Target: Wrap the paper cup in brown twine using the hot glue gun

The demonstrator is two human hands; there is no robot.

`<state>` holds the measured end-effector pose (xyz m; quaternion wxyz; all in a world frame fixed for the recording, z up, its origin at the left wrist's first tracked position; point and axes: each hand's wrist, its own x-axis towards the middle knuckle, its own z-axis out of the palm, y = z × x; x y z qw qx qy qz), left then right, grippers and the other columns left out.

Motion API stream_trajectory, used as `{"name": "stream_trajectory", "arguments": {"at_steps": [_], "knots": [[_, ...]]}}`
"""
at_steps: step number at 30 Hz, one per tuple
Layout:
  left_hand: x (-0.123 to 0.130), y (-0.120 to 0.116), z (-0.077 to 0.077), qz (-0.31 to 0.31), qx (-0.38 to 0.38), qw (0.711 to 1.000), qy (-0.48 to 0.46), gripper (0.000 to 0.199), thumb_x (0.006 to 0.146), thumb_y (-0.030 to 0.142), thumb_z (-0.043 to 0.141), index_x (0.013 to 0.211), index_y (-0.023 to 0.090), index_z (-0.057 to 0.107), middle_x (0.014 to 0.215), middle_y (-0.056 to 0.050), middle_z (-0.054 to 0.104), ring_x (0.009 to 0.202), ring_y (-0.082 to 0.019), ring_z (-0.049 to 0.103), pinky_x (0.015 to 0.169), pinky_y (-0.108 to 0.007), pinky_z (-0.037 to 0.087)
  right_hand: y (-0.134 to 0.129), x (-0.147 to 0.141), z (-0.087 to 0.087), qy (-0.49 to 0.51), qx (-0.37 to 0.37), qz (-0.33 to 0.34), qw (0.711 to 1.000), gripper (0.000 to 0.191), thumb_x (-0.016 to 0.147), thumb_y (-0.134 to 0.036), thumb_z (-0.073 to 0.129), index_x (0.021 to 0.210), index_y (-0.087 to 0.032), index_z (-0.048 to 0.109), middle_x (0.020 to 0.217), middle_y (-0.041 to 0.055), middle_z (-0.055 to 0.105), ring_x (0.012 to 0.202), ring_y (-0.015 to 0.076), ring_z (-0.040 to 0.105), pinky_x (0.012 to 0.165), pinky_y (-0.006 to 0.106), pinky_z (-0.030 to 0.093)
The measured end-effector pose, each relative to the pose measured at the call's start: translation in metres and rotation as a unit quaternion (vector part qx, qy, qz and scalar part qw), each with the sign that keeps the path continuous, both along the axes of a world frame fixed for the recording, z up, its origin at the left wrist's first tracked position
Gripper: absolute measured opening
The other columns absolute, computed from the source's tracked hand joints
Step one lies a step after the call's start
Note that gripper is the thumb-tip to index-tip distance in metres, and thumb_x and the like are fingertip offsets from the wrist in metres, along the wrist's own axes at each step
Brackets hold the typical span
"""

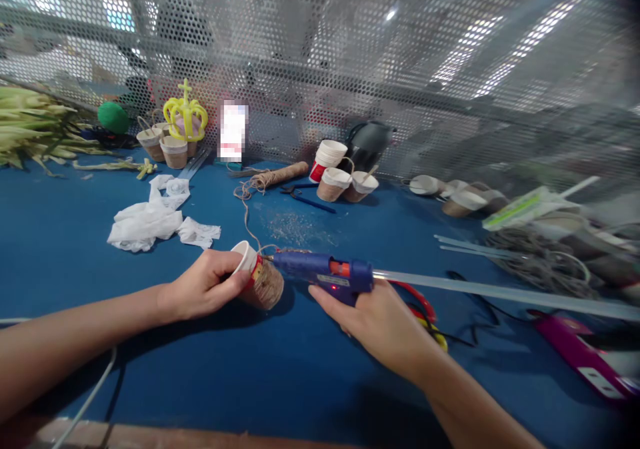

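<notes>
My left hand (pixel 210 284) grips a paper cup (pixel 260 281) by its white rim, tilted on its side. Brown twine is wound around the cup's lower part, and a red printed band shows near the rim. In my right hand (pixel 373 319) is a blue hot glue gun (pixel 325 272), with a long clear glue stick (pixel 475 292) running out of its back to the right. Its nozzle touches or nearly touches the cup near the red band. A strand of twine (pixel 246 216) leads from the cup back to a twine roll (pixel 283 174).
Crumpled white tissue (pixel 145 226) lies at left. Twine-wrapped cups (pixel 334 184) stand behind, near dark blue pliers (pixel 313 199). A yellow crown (pixel 185 119) sits on small pots by the perforated metal screen. At right are a cord bundle (pixel 540 259) and a magenta power strip (pixel 575 349).
</notes>
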<state>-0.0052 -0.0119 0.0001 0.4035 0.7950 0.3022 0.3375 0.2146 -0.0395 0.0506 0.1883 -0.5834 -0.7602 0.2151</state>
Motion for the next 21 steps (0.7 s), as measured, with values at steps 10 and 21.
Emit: {"name": "stream_trajectory", "arguments": {"at_steps": [10,21], "knots": [[0.000,0.002,-0.002,0.003,-0.033,0.999,0.001,0.032,0.085,0.021,0.033,0.075,0.006,0.060,0.066,-0.008,0.064,0.058,-0.012,0.058,0.055,-0.017,0.046,-0.001,0.001,-0.003,0.004,0.023,0.019,1.000,0.013,0.075,-0.025,0.051,0.077,-0.018,0.062,0.064,0.0017,0.065,0.059,0.0166,0.060,0.062,0.028,0.049],[0.002,0.005,-0.005,0.033,-0.105,0.994,0.002,0.038,0.086,0.028,0.033,0.074,0.009,0.064,0.071,-0.006,0.069,0.063,-0.014,0.062,0.059,-0.019,0.047,-0.012,0.001,-0.003,-0.032,0.146,0.059,0.987,0.017,0.075,-0.026,0.052,0.087,-0.021,0.063,0.080,0.0052,0.067,0.081,0.0223,0.062,0.072,0.033,0.050]]}}
